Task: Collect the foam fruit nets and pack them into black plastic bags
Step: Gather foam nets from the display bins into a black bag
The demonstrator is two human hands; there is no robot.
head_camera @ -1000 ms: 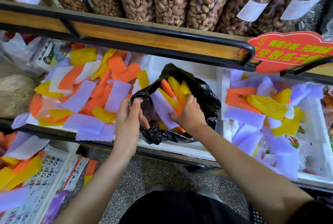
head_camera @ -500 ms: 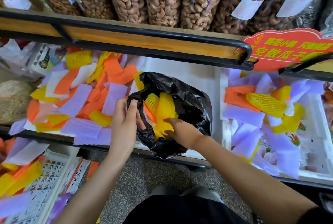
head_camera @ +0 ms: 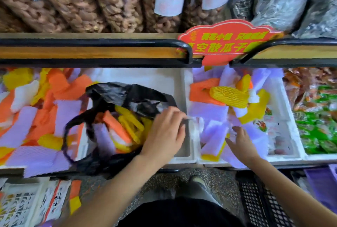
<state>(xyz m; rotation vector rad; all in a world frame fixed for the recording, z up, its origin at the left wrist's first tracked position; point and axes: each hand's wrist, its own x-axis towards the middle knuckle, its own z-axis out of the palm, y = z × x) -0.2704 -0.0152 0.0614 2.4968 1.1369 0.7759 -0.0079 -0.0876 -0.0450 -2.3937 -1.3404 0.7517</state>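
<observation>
A black plastic bag point(head_camera: 127, 95) lies open on the white shelf, stuffed with yellow, orange and purple foam nets point(head_camera: 127, 126). My left hand point(head_camera: 164, 132) is at the bag's right rim and grips it with the fingertips. To the right, a white foam box point(head_camera: 290, 122) holds more nets, mostly purple ones point(head_camera: 209, 111) with a yellow mesh net point(head_camera: 228, 95) on top. My right hand point(head_camera: 240, 141) hovers over the purple nets with its fingers spread and holds nothing. A big loose pile of nets point(head_camera: 36, 117) lies left of the bag.
A black-railed shelf with jars of nuts and a red sign point(head_camera: 228, 40) overhangs the nets. Green snack packets point(head_camera: 319, 126) lie at far right. Below stand a black crate point(head_camera: 264, 199) and a white crate point(head_camera: 18, 206) on the speckled floor.
My right hand left the bag and moved right, over the foam box. My left hand shifted from the bag's left rim to its right rim. The view swung right.
</observation>
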